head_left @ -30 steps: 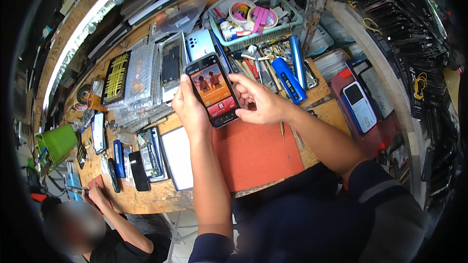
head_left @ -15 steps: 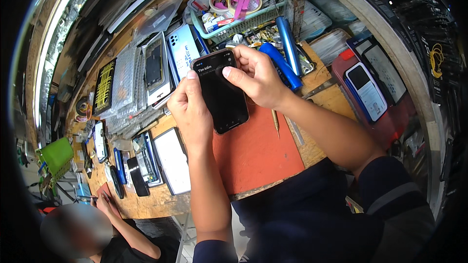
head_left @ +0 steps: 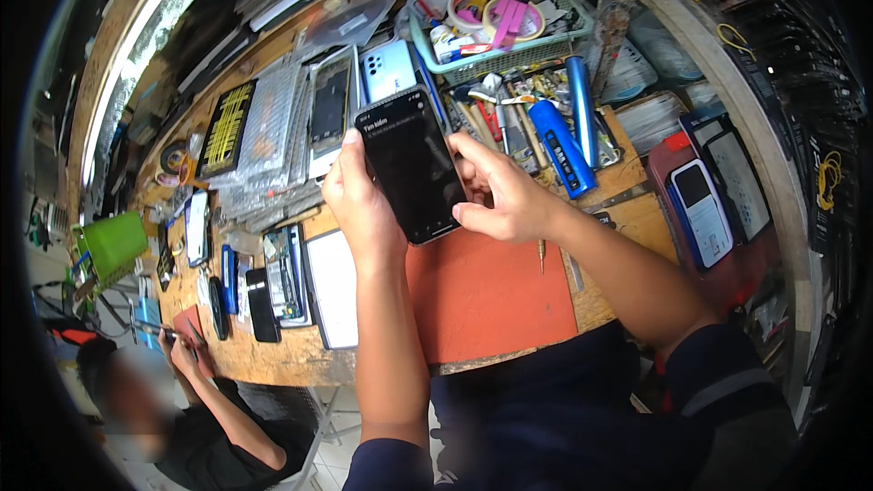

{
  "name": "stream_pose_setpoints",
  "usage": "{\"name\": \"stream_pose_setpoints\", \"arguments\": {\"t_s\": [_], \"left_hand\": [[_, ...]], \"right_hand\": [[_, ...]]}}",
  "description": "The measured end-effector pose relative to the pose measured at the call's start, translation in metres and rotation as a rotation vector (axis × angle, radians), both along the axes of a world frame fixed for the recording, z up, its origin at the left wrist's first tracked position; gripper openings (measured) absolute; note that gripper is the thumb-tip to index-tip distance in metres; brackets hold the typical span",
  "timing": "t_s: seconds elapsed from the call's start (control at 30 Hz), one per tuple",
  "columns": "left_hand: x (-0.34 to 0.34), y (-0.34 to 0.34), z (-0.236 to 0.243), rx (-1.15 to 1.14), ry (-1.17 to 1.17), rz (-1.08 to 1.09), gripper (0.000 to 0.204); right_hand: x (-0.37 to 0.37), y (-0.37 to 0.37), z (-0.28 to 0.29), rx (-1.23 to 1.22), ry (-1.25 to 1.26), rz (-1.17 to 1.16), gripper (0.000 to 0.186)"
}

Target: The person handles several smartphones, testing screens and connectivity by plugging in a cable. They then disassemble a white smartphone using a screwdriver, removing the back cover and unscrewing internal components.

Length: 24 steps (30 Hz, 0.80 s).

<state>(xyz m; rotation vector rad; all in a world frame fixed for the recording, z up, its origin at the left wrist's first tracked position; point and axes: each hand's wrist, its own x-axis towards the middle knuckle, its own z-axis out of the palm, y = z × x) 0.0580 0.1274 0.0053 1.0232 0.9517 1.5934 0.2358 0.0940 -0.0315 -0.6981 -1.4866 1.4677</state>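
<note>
A dark smartphone [head_left: 414, 177] is held up over a red work mat [head_left: 496, 309], its lit screen mostly black with a line of white text near the top. My left hand [head_left: 366, 214] is wrapped round the phone's left edge, the thumb along its side. At the lower right edge of the phone, my right hand [head_left: 505, 195] is closed with bent fingers against the side and the thumb by the bottom corner. A slim brass-coloured screwdriver [head_left: 542, 257] lies on the mat's right border, below my right wrist.
Behind the phone sit a green basket [head_left: 505, 65] with tape rolls, and a blue cylindrical tool [head_left: 561, 150] among small tools. Bubble-wrapped stacks [head_left: 264, 132] and phone parts [head_left: 282, 273] fill the left. Another person [head_left: 223, 418] sits at the bench's left end, holding a device.
My right hand has slid from the phone's top, where its thumb was over the screen, to the lower right edge. The view has shifted, so the bench things appear farther right.
</note>
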Motion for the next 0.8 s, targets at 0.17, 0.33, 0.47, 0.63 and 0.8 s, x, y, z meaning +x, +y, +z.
{"name": "stream_pose_setpoints", "arguments": {"t_s": [0.17,0.33,0.47,0.63,0.8], "left_hand": [[-0.002,0.0,0.002,0.002,-0.023,0.001,0.035],[0.001,0.0,0.003,0.003,-0.045,-0.048,0.036],[0.002,0.002,-0.001,0.022,-0.053,-0.056,0.036],[0.004,0.004,-0.008,0.051,-0.046,-0.038,0.036],[0.001,0.008,-0.012,0.07,-0.012,-0.049,0.035]], "right_hand": [[-0.005,-0.001,0.001,-0.016,0.03,0.04,0.076],[-0.006,-0.001,-0.004,0.083,0.022,0.014,0.08],[-0.012,0.0,-0.012,0.095,0.025,-0.062,0.077],[-0.016,0.003,-0.017,0.133,0.054,-0.112,0.064],[-0.009,0.006,-0.014,0.08,0.111,-0.124,0.046]]}}
